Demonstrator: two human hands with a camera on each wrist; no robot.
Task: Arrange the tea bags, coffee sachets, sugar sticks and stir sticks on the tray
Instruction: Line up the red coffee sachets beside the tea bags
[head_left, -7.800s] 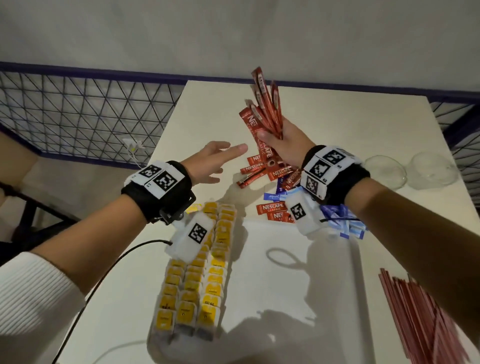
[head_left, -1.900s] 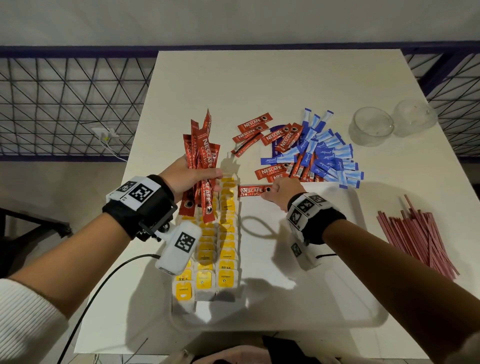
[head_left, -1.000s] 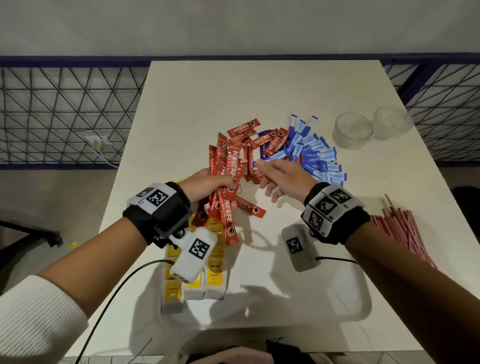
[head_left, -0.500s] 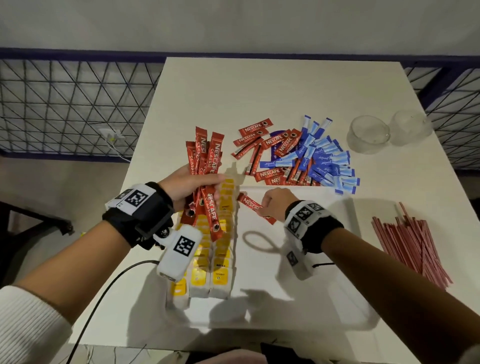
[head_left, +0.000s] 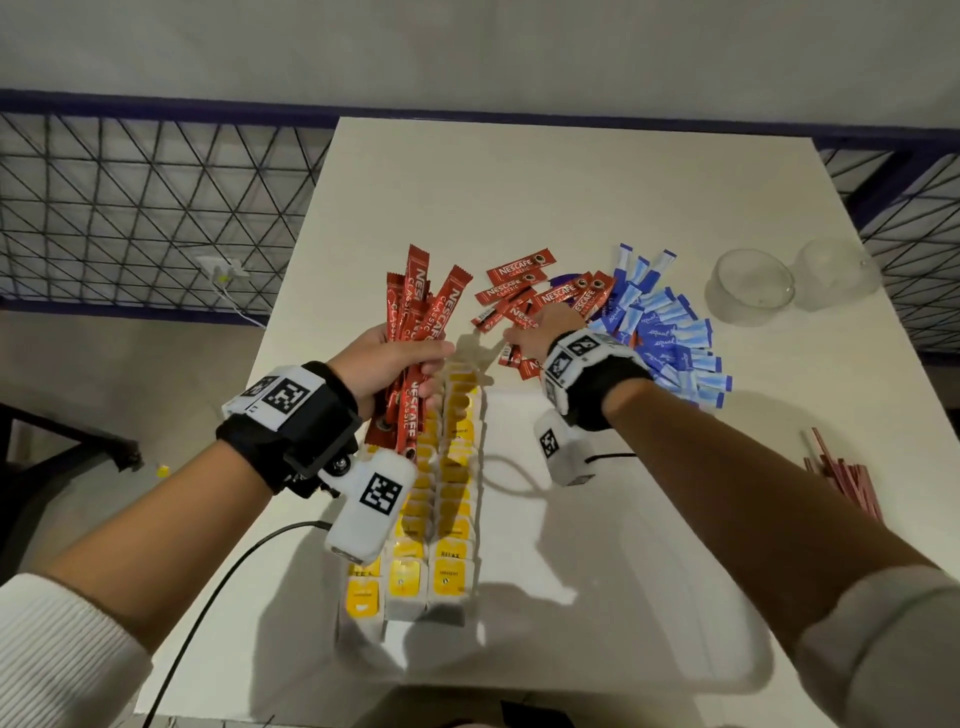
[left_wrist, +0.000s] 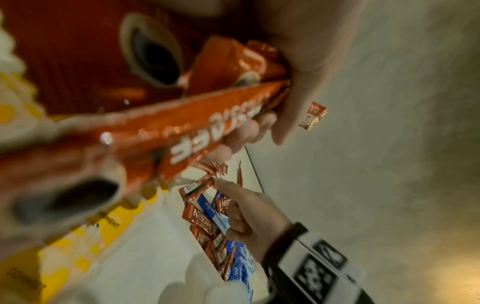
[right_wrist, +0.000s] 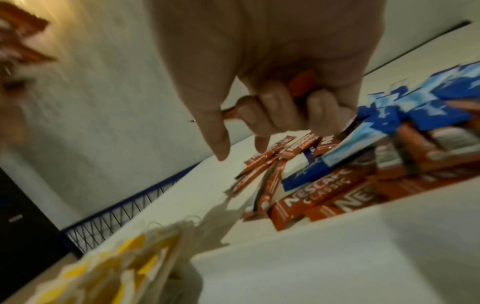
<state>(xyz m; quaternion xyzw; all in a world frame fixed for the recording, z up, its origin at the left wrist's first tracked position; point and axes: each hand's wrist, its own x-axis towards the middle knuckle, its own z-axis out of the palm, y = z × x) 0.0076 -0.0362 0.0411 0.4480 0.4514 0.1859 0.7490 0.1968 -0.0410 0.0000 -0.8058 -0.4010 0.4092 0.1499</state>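
Note:
My left hand (head_left: 415, 364) grips a fanned bundle of red coffee sachets (head_left: 415, 322) upright over the far end of the tea bags (head_left: 452, 467), which stand in three yellow rows on the left of the white tray (head_left: 597, 545). My right hand (head_left: 524, 338) reaches into the loose coffee sachets (head_left: 519, 280) beyond the tray. In the right wrist view its curled fingers (right_wrist: 272, 102) hold a red sachet (right_wrist: 302, 82) above that pile (right_wrist: 311, 197). Blue sugar sticks (head_left: 670, 332) lie fanned out to the right of it. Red stir sticks (head_left: 841, 473) lie at the table's right edge.
Two clear bowls (head_left: 753, 286) (head_left: 836, 270) stand at the back right of the white table. A black cable (head_left: 218, 587) runs from my left wrist off the table's front edge. A wire mesh fence (head_left: 130, 218) stands left of the table.
My right hand has moved from the tray's far edge forward into the loose sachet pile, with a sachet in its fingers. The left hand's bundle has stayed over the tea bags.

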